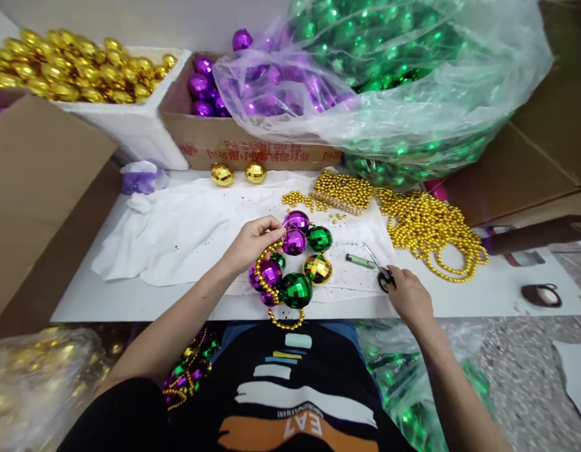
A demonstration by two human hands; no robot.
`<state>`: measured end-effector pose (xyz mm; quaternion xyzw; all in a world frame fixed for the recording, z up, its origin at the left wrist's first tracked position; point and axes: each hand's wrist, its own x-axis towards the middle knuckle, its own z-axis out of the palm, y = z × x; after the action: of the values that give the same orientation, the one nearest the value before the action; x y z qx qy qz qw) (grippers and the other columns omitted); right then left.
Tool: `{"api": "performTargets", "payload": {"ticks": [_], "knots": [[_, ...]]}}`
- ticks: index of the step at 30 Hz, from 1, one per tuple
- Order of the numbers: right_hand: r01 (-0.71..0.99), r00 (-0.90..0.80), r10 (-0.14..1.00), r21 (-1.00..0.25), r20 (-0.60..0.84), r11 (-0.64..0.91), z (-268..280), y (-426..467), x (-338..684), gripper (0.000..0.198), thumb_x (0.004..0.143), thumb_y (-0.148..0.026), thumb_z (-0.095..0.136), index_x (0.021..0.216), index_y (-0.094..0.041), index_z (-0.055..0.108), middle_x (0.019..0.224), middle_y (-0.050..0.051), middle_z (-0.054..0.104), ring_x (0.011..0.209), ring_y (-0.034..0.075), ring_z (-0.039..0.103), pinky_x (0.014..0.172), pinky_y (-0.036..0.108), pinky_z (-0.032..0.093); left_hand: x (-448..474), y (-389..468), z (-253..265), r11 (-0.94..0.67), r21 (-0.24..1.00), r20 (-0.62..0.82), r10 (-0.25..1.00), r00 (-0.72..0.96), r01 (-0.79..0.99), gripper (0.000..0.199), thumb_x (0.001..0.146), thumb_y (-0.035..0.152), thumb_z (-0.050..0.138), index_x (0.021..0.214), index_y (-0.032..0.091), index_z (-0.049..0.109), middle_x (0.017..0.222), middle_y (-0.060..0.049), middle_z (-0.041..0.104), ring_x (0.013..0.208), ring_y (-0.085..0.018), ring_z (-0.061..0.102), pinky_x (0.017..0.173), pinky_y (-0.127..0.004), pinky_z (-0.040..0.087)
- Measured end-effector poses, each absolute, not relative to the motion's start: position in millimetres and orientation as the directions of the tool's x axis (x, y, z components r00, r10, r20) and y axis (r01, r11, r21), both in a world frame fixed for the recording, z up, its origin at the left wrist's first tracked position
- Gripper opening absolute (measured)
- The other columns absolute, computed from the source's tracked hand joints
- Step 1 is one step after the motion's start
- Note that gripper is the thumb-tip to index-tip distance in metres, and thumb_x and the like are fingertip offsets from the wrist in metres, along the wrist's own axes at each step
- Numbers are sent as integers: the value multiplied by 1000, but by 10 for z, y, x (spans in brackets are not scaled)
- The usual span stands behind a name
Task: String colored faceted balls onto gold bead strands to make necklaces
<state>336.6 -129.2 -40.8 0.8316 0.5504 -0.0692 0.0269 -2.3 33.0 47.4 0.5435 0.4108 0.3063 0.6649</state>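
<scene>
Ball string in the left hand, scissors in the right

The left hand [257, 240] is drawn into a narrow pinch, thumb against fingertips, holding the ball string [297, 290] at its upper left beside a purple ball. The string lies over the white cloth [177, 242] at the near middle of the table [144, 306], bent into a rough ring of purple, green and gold balls. Its longer axis runs away from the person: two purple balls at the far end, a gold bead loop at the near end reaching the table's front edge. Another stretch of gold beads curves down from the left fingers along the ring's left side.

The right hand [409, 295] is curled around the scissors [385, 276] at the black handles. The blades point away and to the left, on a slant; how far they are parted cannot be told. Just left of them lies a slim green stick [360, 260], its long axis nearly crosswise, the right end slightly nearer the person.

Beyond, to the right, sits a heap of gold bead strands [426, 229]; two loose gold balls [238, 174] stand before the cardboard box [262, 147].
</scene>
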Motion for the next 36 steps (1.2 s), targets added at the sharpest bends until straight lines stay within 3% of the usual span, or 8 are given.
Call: {"api": "performTargets", "payload": {"ticks": [3, 6, 8, 10, 14, 18, 26, 36], "knots": [[874, 454, 883, -129, -120, -468, -383, -1329, 3457, 38, 83, -21, 53, 119, -16, 63, 101, 15, 66, 89, 28, 63, 71, 37, 49, -101, 317, 465, 198, 979, -193, 862, 468, 38, 28, 75, 42, 75, 81, 19, 60, 71, 0, 64, 58, -12, 66, 38, -16, 39], [686, 531, 837, -512, -134, -517, -207, -1398, 3503, 40, 76, -32, 60, 113, -20, 64, 87, 8, 64, 77, 24, 63, 62, 35, 50, -140, 323, 469, 162, 986, -156, 856, 493, 32, 28, 78, 43, 73, 84, 18, 61, 91, -5, 71, 61, -11, 67, 39, -16, 41], [467, 491, 854, -777, -170, -423, -10, -1426, 3424, 46, 74, -38, 66, 117, -21, 62, 85, 6, 63, 74, 23, 64, 55, 32, 49, -149, 327, 479, 154, 988, -146, 845, 515, 28, 28, 78, 43, 72, 84, 18, 61, 100, -7, 72, 61, -11, 67, 38, -17, 41], [304, 364, 909, -896, -205, -324, 209, -1412, 3226, 52, 75, -41, 70, 123, -24, 61, 88, 6, 65, 73, 21, 66, 54, 29, 50, -149, 323, 488, 169, 985, -160, 832, 531, 33, 29, 78, 43, 73, 83, 17, 61, 102, -7, 72, 60, -11, 68, 37, -16, 40], [407, -13, 978, -894, -208, -185, 552, -1248, 2663, 46, 76, -39, 74, 120, -24, 69, 85, 4, 68, 74, 19, 64, 63, 29, 53, -140, 287, 501, 177, 982, -187, 829, 526, 69, 31, 77, 44, 73, 83, 17, 60, 103, -9, 73, 59, -12, 68, 36, -14, 37], [553, -222, 969, -832, -107, 35, 677, -1034, 2319, 42, 83, -34, 71, 124, -23, 69, 87, 4, 70, 74, 17, 63, 67, 29, 52, -149, 247, 498, 161, 981, -192, 830, 524, 104, 28, 81, 43, 70, 84, 17, 60, 101, -9, 73, 60, -12, 69, 36, -15, 37], [656, -333, 942, -729, -50, 194, 727, -805, 2203, 39, 86, -26, 66, 126, -28, 68, 100, 4, 75, 82, 18, 67, 70, 29, 49, -161, 247, 485, 139, 980, -196, 822, 535, 144, 25, 85, 43, 66, 85, 19, 62, 76, -3, 69, 57, -14, 68, 35, -15, 36], [649, -338, 940, -735, -47, 196, 649, -664, 2148, 37, 85, -26, 69, 122, -24, 70, 100, 5, 76, 85, 19, 69, 74, 29, 50, -131, 266, 490, 178, 977, -215, 806, 551, 121, 25, 84, 42, 68, 85, 18, 61, 94, -8, 73, 60, -12, 69, 36, -14, 38]]}}
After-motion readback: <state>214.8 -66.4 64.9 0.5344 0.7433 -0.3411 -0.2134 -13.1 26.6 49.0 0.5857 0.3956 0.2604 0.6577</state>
